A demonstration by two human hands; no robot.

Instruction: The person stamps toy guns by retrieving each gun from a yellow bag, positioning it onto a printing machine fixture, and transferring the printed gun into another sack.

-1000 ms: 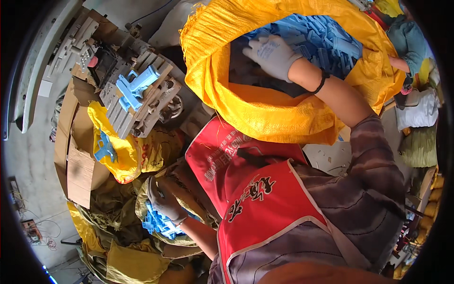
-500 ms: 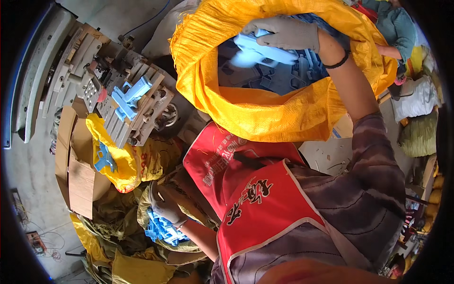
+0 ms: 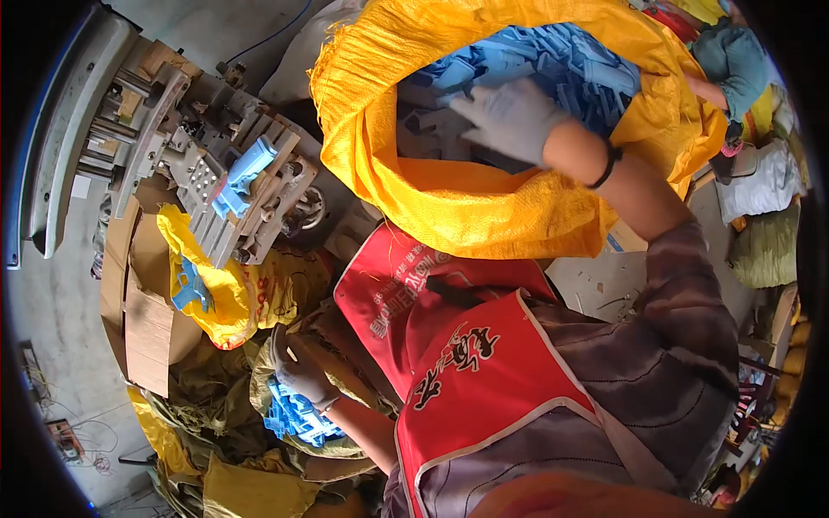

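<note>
My right hand (image 3: pixel 511 119), in a grey glove, is over the mouth of a large yellow woven sack (image 3: pixel 484 207). Its fingers are spread and a little blurred, with nothing in them. Inside lie many light-blue plastic toy pistol pieces (image 3: pixel 596 73), heaped toward the far side. My left hand (image 3: pixel 300 373), also gloved, rests low on the left with fingers apart, over blue plastic pieces (image 3: pixel 298 414) in an olive sack (image 3: pixel 345 449). Another blue toy pistol piece (image 3: pixel 250 168) sits on the slatted bed of a machine.
The machine (image 3: pixel 164 129), with metal rods and plates, stands at the far left. Below it are an opened cardboard box (image 3: pixel 147 337) and a yellow bag (image 3: pixel 220 302) with a blue piece (image 3: pixel 190 287) on it. Another person's sleeve (image 3: pixel 734 69) shows at the upper right, near a white sack (image 3: pixel 764 181).
My right hand has let go of a blue toy pistol piece into the yellow sack and drawn nearer. A machine plate has slid right, baring its rods. My left hand has barely moved.
</note>
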